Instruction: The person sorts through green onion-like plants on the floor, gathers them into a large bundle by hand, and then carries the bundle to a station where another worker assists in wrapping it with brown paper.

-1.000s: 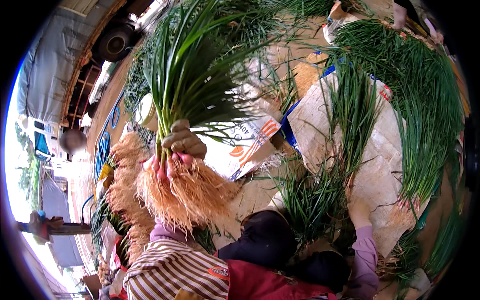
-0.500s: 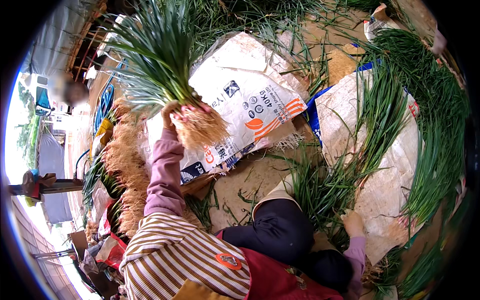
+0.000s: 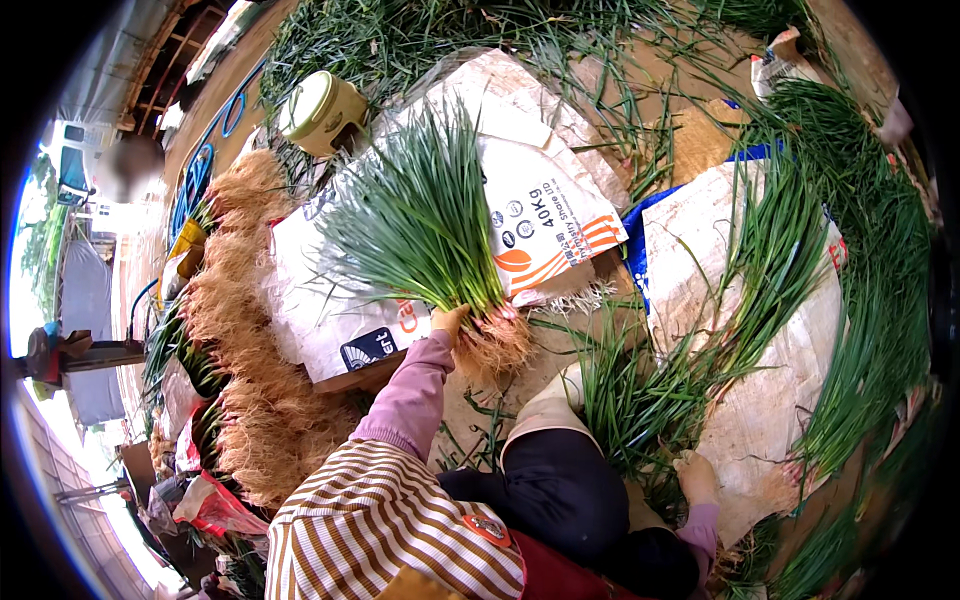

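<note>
My left hand (image 3: 449, 321) is wrapped round a thick bunch of scallions (image 3: 432, 225) just above the roots. Its green leaves fan away from me over a white printed sack (image 3: 540, 190), and the tan root tuft hangs past the sack's near edge. Low on the right, my right hand (image 3: 697, 478) has its fingers curled in, beside loose scallion leaves (image 3: 640, 400) and a second white sack (image 3: 770, 400). What those fingers hold, if anything, is hidden. Several scallions (image 3: 765, 290) lie across that second sack.
Bundled scallions with tan roots (image 3: 240, 350) form a row at the left. Beyond the first sack stands a cream plastic stool (image 3: 322, 112). More scallions (image 3: 875, 330) are heaped along the right side. My bent knee (image 3: 565, 480) is between my hands. A blue hose (image 3: 205, 170) lies far left.
My left hand has brought the scallion bunch down and to the right, from the upper left onto the printed sack, uncovering the stool. My right hand has stayed almost in place.
</note>
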Available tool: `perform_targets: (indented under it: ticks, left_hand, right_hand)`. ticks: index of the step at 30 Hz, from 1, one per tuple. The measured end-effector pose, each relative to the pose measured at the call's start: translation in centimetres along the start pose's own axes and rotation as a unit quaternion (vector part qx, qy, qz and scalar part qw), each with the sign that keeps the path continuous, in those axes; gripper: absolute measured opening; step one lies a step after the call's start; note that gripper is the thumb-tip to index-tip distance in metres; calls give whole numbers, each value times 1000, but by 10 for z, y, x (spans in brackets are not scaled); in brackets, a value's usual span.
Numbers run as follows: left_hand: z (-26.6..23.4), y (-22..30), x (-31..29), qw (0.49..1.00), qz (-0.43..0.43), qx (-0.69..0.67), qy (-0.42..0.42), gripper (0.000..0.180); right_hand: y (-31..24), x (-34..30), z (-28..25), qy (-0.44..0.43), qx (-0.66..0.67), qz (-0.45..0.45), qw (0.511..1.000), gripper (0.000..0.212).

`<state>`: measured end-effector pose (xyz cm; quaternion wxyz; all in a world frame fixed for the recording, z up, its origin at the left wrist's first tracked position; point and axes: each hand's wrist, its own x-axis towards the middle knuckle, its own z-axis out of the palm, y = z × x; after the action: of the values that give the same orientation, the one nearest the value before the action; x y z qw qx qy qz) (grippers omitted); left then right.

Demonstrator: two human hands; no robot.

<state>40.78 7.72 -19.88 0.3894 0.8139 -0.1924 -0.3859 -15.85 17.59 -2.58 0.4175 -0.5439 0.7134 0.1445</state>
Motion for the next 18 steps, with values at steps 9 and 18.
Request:
perform_targets:
  ticks: [9, 18]
  left_hand:
    - [-9, 9, -36, 976, -157, -127, -82, 36]
    - [-27, 19, -58, 894, 150, 372, 201, 86]
  right_hand:
    - [39, 1, -11, 49, -88, -6, 995, 35]
    - [34, 39, -70, 164, -16, -3, 986, 25]
